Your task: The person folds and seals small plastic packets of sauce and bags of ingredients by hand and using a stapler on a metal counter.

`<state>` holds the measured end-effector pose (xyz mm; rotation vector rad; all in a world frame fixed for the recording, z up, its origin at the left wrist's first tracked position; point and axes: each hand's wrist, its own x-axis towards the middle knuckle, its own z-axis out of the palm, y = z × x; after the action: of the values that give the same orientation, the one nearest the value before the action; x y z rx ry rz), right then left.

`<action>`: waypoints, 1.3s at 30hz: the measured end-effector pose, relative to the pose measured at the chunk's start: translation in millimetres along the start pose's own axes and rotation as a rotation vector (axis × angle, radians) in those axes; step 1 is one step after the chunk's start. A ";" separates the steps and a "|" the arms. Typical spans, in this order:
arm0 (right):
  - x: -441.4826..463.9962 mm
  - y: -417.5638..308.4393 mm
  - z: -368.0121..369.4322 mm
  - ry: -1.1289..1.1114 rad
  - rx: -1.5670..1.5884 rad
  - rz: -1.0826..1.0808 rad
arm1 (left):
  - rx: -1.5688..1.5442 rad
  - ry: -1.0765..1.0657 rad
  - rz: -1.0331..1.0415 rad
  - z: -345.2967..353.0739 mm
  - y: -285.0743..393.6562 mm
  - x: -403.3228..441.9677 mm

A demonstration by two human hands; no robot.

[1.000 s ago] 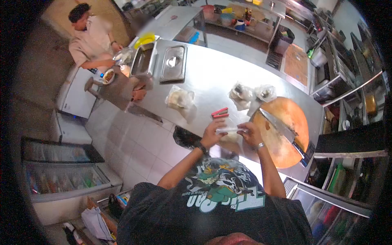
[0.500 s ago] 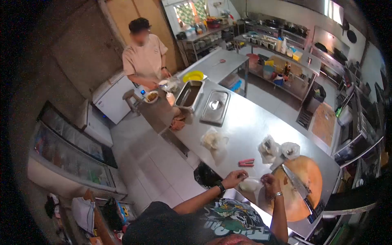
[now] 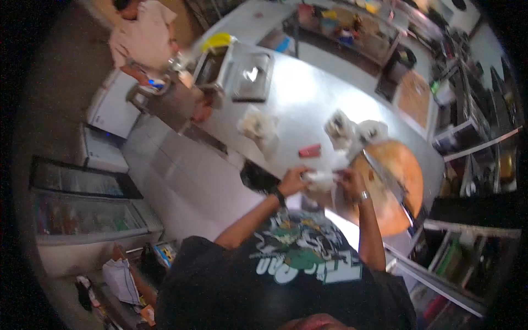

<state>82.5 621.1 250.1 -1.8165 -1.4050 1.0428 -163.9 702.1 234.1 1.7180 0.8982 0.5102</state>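
Near the table's front edge, my left hand [image 3: 293,181] and my right hand [image 3: 350,181] hold a clear plastic bag [image 3: 322,179] between them. Each hand's fingers are closed on one side of its top; the lower part of the bag hangs blurred below. A red stapler [image 3: 309,150] lies on the steel table just beyond the bag. Right of my right hand is a round wooden board [image 3: 404,159] with a large knife [image 3: 385,176] lying across it. Two filled plastic bags [image 3: 339,130] [image 3: 372,131] stand behind the board, and another filled bag [image 3: 257,127] stands to the left.
A lidded steel pan [image 3: 252,76] and an open steel pan [image 3: 212,67] stand at the table's far left, beside a yellow bowl [image 3: 216,41]. A co-worker [image 3: 144,38] stands beyond them. A black bag [image 3: 257,177] hangs at the front edge.
The camera view has tilted down and shifted, so the table appears higher in the picture. Both hands still hold the bag, whose top now looks more level and folded.
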 end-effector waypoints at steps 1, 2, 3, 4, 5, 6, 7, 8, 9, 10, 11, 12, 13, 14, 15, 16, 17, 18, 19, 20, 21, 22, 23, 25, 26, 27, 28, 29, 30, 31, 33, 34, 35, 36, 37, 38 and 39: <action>-5.4 -18.1 -5.9 0.019 -0.059 -0.020 | 0.054 0.056 0.084 2.7 -8.1 1.8; -3.2 -9.6 -5.7 0.026 -0.064 0.002 | 0.000 0.056 0.080 3.8 -8.8 1.4; 0.8 2.2 0.1 0.050 -0.047 -0.050 | -0.009 0.042 0.076 5.3 -10.0 1.8; 0.4 9.1 4.5 0.070 -0.031 -0.106 | 0.030 0.061 0.078 6.8 -10.8 1.2; 1.0 12.9 5.4 0.073 -0.035 -0.100 | 0.070 0.085 0.086 4.8 -9.9 3.2; 1.2 13.2 5.3 0.069 -0.039 -0.117 | 0.066 0.083 0.087 3.0 -7.2 3.4; 1.3 14.0 4.2 0.065 -0.044 -0.136 | 0.108 0.070 0.093 1.7 -4.3 3.1; 1.9 14.6 2.8 0.066 -0.048 -0.135 | 0.151 0.058 0.100 0.3 -2.1 3.5; 1.9 11.9 1.5 0.047 -0.089 -0.103 | 0.148 0.058 0.102 0.2 -5.6 4.2; 1.9 10.1 0.4 0.028 -0.129 -0.072 | 0.168 0.093 0.175 0.8 -12.2 5.1; 1.7 10.3 -0.7 0.028 -0.132 -0.073 | 0.189 0.131 0.249 1.3 -16.9 6.6; 1.7 11.4 -1.7 0.021 -0.187 -0.137 | 0.188 0.135 0.251 2.3 -20.7 9.0; 3.6 11.4 -2.1 0.014 -0.241 -0.201 | 0.127 0.159 0.329 2.6 -24.2 11.7; 10.3 14.9 0.6 0.013 -0.243 -0.204 | 0.066 0.182 0.405 3.1 -27.8 13.0; 23.0 20.5 4.2 0.045 -0.100 -0.217 | 0.067 0.187 0.407 3.6 -30.0 11.2; 34.7 15.9 3.4 0.078 0.042 -0.228 | -0.015 0.164 0.275 4.4 -31.1 7.0; 47.8 10.8 3.6 0.079 0.042 -0.231 | -0.096 0.139 0.141 4.2 -32.4 4.4; 62.3 -10.4 5.8 0.061 -0.145 -0.290 | -0.096 0.138 0.142 1.8 -31.5 3.8; 77.2 -25.4 8.4 0.040 -0.332 -0.346 | -0.098 0.117 0.060 -0.7 -30.5 1.9; 99.5 -17.6 18.8 0.015 -0.399 -0.477 | -0.099 0.097 -0.021 -1.7 -29.8 -0.1; 122.1 -4.0 33.1 -0.010 -0.466 -0.610 | -0.098 0.097 -0.023 -2.6 -31.0 -0.4; 137.0 2.1 42.2 -0.012 -0.465 -0.612 | -0.111 0.090 -0.043 -3.6 -34.3 0.6; 150.7 5.8 49.7 -0.149 -0.543 -0.539 | -0.124 0.089 -0.061 -4.1 -37.9 1.8; 163.6 -6.3 54.0 -0.292 -0.626 -0.476 | -0.150 0.123 -0.071 -5.5 -43.4 2.5; 168.0 -11.4 54.9 -0.385 -0.727 -0.379 | -0.179 0.148 -0.084 -6.4 -46.7 1.5; 170.9 -18.9 55.2 -0.478 -0.828 -0.281 | -0.184 0.164 -0.087 -10.6 -39.4 -0.6; 171.6 -20.8 52.1 -0.492 -0.838 -0.292 | -0.151 0.207 -0.133 -15.4 -24.3 -4.8; 169.7 -20.2 42.7 -0.404 -0.561 -0.139 | -0.123 0.250 -0.183 -17.9 -15.7 -7.8; 168.7 -16.2 31.0 -0.313 -0.288 0.017 | -0.140 0.267 -0.190 -15.2 -25.7 -6.4; 173.2 -8.6 26.0 -0.328 0.113 0.099 | -0.225 0.301 -0.190 -10.9 -42.4 -2.8; 156.8 -11.7 8.3 -0.270 0.865 0.126 | -0.325 0.346 -0.187 -3.9 -64.7 4.1; 140.6 -33.9 0.1 -0.279 0.848 0.131 | -0.506 0.360 -0.237 -1.5 -68.6 6.0; 123.6 -59.8 -3.5 -0.193 0.855 0.076 | -0.685 0.368 -0.285 0.5 -70.5 8.6; 110.7 -71.4 -5.1 -0.104 0.862 0.021 | -0.700 0.373 -0.285 1.5 -67.9 10.9; 106.0 -63.6 -3.9 -0.107 0.849 0.022 | -0.702 0.434 -0.231 1.2 -63.9 15.1; 103.8 -50.6 -0.4 -0.138 0.978 0.053 | -0.702 0.493 -0.177 0.7 -59.9 19.5; 101.5 -41.6 1.0 -0.167 1.108 0.084 | -0.713 0.495 -0.174 1.3 -64.6 24.3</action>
<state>74.3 729.8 262.4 -0.9671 -0.5628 1.5987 -168.1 728.9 170.6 0.8677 1.0321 1.0208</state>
